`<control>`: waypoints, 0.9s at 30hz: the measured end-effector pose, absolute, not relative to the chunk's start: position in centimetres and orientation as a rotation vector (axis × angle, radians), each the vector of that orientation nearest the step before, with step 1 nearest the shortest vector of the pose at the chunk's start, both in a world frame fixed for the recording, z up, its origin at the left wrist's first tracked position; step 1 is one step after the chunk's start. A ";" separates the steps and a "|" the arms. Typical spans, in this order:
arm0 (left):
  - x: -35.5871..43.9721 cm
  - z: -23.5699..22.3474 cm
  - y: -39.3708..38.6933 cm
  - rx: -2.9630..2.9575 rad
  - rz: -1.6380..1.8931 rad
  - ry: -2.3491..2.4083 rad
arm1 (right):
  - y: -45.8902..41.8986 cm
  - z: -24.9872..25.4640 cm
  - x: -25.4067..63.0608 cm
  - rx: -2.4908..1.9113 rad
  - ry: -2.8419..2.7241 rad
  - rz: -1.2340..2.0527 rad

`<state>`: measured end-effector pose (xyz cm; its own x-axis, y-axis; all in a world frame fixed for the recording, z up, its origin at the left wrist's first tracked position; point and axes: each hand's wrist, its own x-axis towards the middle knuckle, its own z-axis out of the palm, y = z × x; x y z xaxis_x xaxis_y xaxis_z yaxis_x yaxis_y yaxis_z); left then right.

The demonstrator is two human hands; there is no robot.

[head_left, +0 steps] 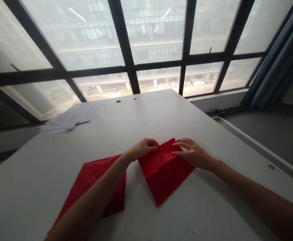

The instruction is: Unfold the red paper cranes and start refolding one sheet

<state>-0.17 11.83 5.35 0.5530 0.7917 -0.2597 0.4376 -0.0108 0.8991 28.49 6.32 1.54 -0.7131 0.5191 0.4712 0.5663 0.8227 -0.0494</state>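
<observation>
Head view: left hand (144, 147) pinches the top edge of red paper (163, 180) between both hands; right hand (195, 154) spread; creases need even, flat pressing.

Both slender forearms (247, 187) and hands (198, 156) are bare

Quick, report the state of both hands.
Left hand: fingers curled at the right red sheet; whether pinching cannot be told.
Right hand: open, fingers spread over that sheet.
</observation>
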 end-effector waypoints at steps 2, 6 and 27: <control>-0.3 5.6 11.7 1.516 0.390 1.015 | 6.3 1.5 28.5 -0.806 -2.529 -0.136; -0.6 5.9 11.7 1.374 0.419 0.979 | 6.4 1.5 28.5 -0.805 -2.516 -0.133; 0.6 6.1 10.6 2.326 0.672 0.943 | 7.7 -0.2 29.5 -1.101 -2.163 0.076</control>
